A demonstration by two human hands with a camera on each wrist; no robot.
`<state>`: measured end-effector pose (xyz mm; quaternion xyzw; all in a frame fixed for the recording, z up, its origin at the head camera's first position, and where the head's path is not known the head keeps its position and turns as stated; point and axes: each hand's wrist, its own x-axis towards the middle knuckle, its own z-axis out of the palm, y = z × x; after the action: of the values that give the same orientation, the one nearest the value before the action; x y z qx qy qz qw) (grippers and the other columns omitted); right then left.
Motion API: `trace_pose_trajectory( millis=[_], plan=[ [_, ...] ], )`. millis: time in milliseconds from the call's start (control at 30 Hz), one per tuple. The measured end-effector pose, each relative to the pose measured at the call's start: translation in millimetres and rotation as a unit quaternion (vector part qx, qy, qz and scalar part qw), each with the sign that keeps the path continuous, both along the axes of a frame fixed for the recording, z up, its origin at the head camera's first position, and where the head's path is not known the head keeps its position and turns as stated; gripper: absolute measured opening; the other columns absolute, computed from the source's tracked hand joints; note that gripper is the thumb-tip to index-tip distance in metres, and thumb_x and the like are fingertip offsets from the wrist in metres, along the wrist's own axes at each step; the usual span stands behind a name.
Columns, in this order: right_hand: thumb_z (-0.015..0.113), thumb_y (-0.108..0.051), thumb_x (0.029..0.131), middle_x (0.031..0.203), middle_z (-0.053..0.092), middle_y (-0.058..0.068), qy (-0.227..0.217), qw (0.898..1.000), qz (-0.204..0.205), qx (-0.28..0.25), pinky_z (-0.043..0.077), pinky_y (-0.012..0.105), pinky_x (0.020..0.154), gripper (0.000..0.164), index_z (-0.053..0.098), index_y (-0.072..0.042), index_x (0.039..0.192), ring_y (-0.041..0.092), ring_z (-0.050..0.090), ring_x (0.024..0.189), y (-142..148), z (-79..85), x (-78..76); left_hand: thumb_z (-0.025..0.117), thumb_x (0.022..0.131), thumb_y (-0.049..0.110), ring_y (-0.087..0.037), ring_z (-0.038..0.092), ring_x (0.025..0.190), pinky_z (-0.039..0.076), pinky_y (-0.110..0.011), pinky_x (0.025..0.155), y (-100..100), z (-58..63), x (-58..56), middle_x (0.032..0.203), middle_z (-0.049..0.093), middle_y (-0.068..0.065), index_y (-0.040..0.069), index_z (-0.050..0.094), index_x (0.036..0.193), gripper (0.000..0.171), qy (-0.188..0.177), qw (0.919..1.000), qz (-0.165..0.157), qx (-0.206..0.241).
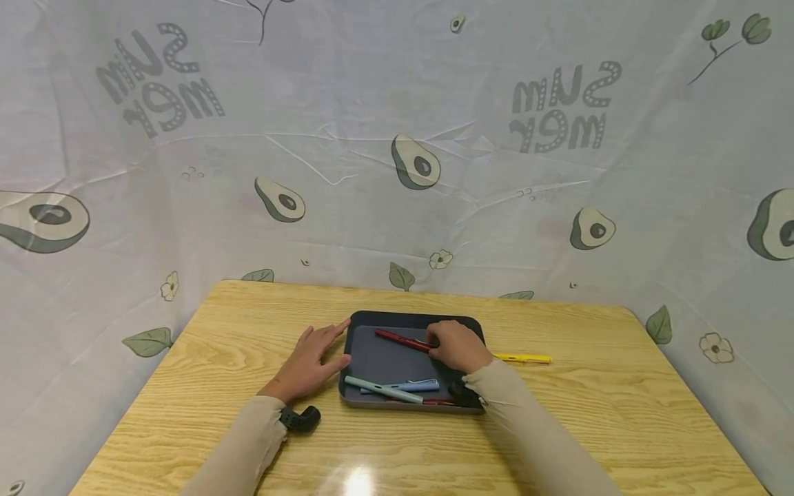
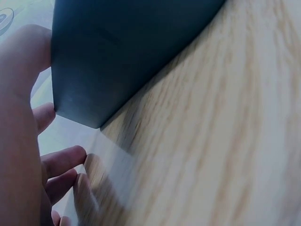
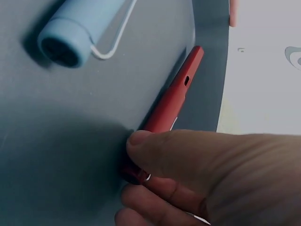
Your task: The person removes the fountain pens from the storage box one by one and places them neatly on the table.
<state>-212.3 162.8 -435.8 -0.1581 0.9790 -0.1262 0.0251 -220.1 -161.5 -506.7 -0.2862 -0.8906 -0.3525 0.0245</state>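
Observation:
A dark grey tray [image 1: 384, 355] lies on the table. My left hand [image 1: 307, 368] touches its left side, thumb at the wall and a fingertip by the far corner, fingers mostly straight; the left wrist view shows the tray wall [image 2: 113, 61] from outside. Inside the tray, my right hand [image 1: 460, 348] pinches a red pen [image 3: 170, 106] near its clip end, between thumb and fingers. That pen slants along the far side. Near the front wall, a pale green pen [image 1: 384, 390] crosses over a blue pen [image 1: 426, 386]. Another red pen [image 1: 438, 401] is partly hidden there.
A yellow pen [image 1: 524, 358] extends on the table right of the tray, its left end hidden behind my right hand. Behind the wooden table [image 1: 558, 427] hangs a pale printed cloth [image 1: 347, 207]. Black wrist straps [image 1: 300, 419] sit on both wrists.

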Motion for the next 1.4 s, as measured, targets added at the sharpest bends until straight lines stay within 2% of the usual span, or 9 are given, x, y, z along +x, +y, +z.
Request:
trace_pose_trajectory(
  millis=[233,567,700,867,933,1067,1200,1333,1400],
  plan=[
    [0.079,-0.005,0.09,0.083,0.068,0.0,-0.006,0.999,-0.005,-0.031,0.055,0.036,0.067,0.01,0.07,-0.01,0.09,0.012,0.059,0.069,3,1.4,-0.6,0.065,0.101,0.044,-0.039,0.038,0.149,0.006,-0.06,0.127,-1,1.1,0.2,0.158,0.046,-0.015,0.023,0.033,0.164,0.074,-0.004,1.0,0.002,-0.005],
    [0.074,0.0,0.088,0.081,0.066,0.003,-0.014,0.998,-0.012,-0.062,0.048,0.032,0.061,0.007,0.071,-0.004,0.093,0.013,0.053,0.062,10,5.5,1.7,0.067,0.101,0.04,-0.04,0.038,0.149,0.006,-0.06,0.127,0,1.5,-0.5,0.157,0.047,-0.015,0.021,0.034,0.164,0.074,-0.005,1.0,0.003,0.001],
    [0.073,-0.001,0.09,0.089,0.071,0.006,-0.002,0.998,-0.005,-0.066,0.055,0.036,0.067,0.009,0.074,-0.002,0.099,0.015,0.061,0.07,14,5.3,4.0,0.067,0.101,0.04,-0.039,0.038,0.149,0.006,-0.061,0.127,0,0.9,-1.1,0.157,0.048,-0.014,0.021,0.034,0.164,0.074,-0.004,1.0,0.003,0.001],
    [0.071,-0.005,0.096,0.1,0.076,0.009,0.032,0.996,0.007,-0.08,0.06,0.043,0.081,0.012,0.079,-0.004,0.105,0.024,0.071,0.089,21,11.6,8.9,0.067,0.101,0.041,-0.039,0.039,0.149,0.007,-0.061,0.126,0,-0.1,-1.7,0.157,0.048,-0.013,0.022,0.034,0.164,0.073,0.002,1.0,0.003,0.0],
    [0.07,-0.007,0.098,0.102,0.076,0.007,0.046,0.995,0.007,-0.093,0.059,0.042,0.079,0.013,0.08,-0.005,0.107,0.024,0.071,0.09,25,14.2,11.2,0.066,0.101,0.041,-0.039,0.039,0.149,0.007,-0.061,0.126,0,-0.8,-1.6,0.157,0.048,-0.013,0.023,0.034,0.164,0.074,0.003,1.0,0.003,0.0],
    [0.069,-0.009,0.1,0.102,0.074,0.006,0.056,0.987,-0.026,-0.148,0.058,0.038,0.075,0.017,0.078,-0.005,0.113,0.019,0.068,0.087,35,17.9,18.2,0.066,0.101,0.043,-0.038,0.039,0.148,0.008,-0.062,0.126,-1,-2.6,-1.4,0.157,0.048,-0.013,0.023,0.034,0.164,0.073,0.005,1.0,0.002,0.0],
    [0.068,-0.011,0.101,0.1,0.073,0.005,0.055,0.972,-0.068,-0.219,0.058,0.04,0.077,0.013,0.075,-0.006,0.111,0.02,0.068,0.088,47,17.9,27.0,0.066,0.101,0.042,-0.038,0.04,0.148,0.008,-0.062,0.126,-1,-1.8,-0.7,0.158,0.047,-0.013,0.022,0.034,0.164,0.073,0.009,1.0,0.001,-0.002],
    [0.07,-0.013,0.101,0.102,0.074,0.004,0.083,0.961,-0.09,-0.246,0.058,0.037,0.077,0.013,0.076,-0.009,0.111,0.018,0.068,0.088,61,11.5,35.2,0.066,0.101,0.04,-0.038,0.041,0.147,0.007,-0.062,0.126,0,1.2,0.4,0.158,0.047,-0.014,0.019,0.034,0.164,0.073,0.008,1.0,0.0,-0.001],
    [0.069,-0.014,0.101,0.102,0.074,0.006,0.098,0.955,-0.103,-0.26,0.056,0.033,0.071,0.014,0.076,-0.009,0.112,0.019,0.066,0.083,69,8.3,38.9,0.066,0.101,0.041,-0.038,0.041,0.147,0.007,-0.062,0.126,0,2.2,0.6,0.158,0.047,-0.014,0.019,0.035,0.164,0.073,0.007,1.0,0.0,0.001]
  ],
)
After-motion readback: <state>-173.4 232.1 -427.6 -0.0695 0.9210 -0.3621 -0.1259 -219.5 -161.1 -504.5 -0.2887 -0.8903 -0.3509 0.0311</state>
